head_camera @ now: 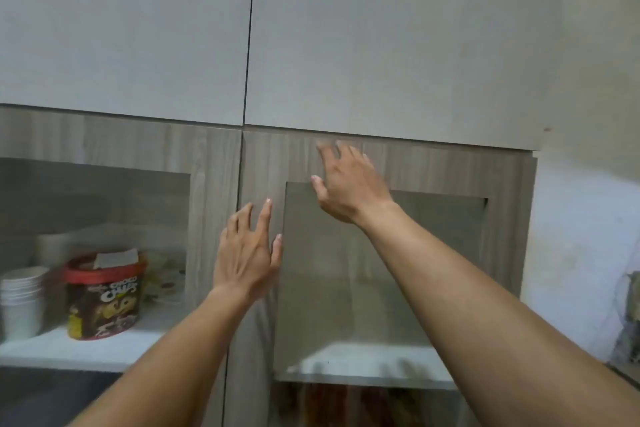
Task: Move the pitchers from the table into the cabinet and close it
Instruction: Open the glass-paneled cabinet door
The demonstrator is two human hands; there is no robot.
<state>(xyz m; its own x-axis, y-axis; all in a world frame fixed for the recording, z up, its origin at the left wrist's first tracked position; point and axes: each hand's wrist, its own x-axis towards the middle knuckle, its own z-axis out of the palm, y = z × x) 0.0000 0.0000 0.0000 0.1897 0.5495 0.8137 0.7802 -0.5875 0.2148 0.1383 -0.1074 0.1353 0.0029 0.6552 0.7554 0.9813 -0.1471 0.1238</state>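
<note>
I face a wood-grain cabinet with two glass-paned doors. The right door (446, 166) lies flush with its frame. My right hand (349, 187) is spread flat against the upper left part of that door, fingers apart. My left hand (247, 253) rests open on the door's left stile beside the centre seam, fingers apart. Neither hand holds anything. No pitcher can be made out; the glass pane (346, 288) is dim and shows only a white shelf behind it.
Behind the left door's glass (104, 204) stand a stack of white paper cups (22, 302) and a red-lidded Choco Chips tub (105, 298) on a white shelf. Plain grey upper cabinet doors (381, 45) hang above. A white wall (585, 236) lies to the right.
</note>
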